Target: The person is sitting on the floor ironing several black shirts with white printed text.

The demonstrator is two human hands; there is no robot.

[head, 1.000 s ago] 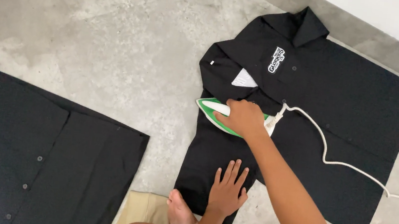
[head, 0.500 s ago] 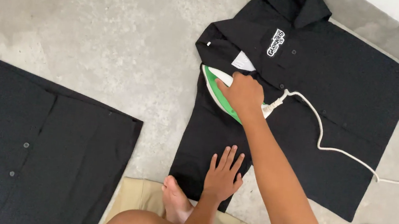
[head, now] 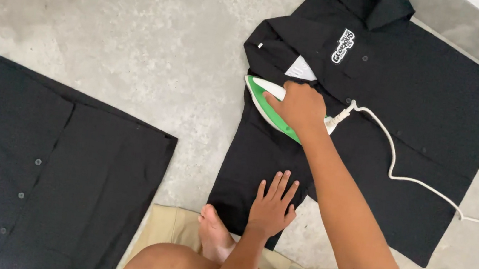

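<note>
The right hand (head: pixel 298 106) grips a green-and-white electric iron (head: pixel 270 100) on a black cotton shirt (head: pixel 408 130). The left hand (head: pixel 271 205), fingers spread, pins the hem. Ironing looks partway: only 1 front panel under the iron.

Home: bare concrete floor (head: pixel 143 33); iron (head: pixel 267 104)

Two black shirts lie on the concrete floor (head: pixel 143 33): one black shirt with a white chest emblem (head: pixel 410 112), and a second black shirt (head: pixel 39 154) well to the left of it. One green and white iron (head: pixel 270 99) stands on the emblem shirt, trailing one white cord (head: pixel 403 177). Two hands show: the right hand (head: pixel 300 105) and the left hand (head: pixel 272 207), both on that shirt. One bare foot (head: pixel 216 234) sits at its lower edge.
</note>
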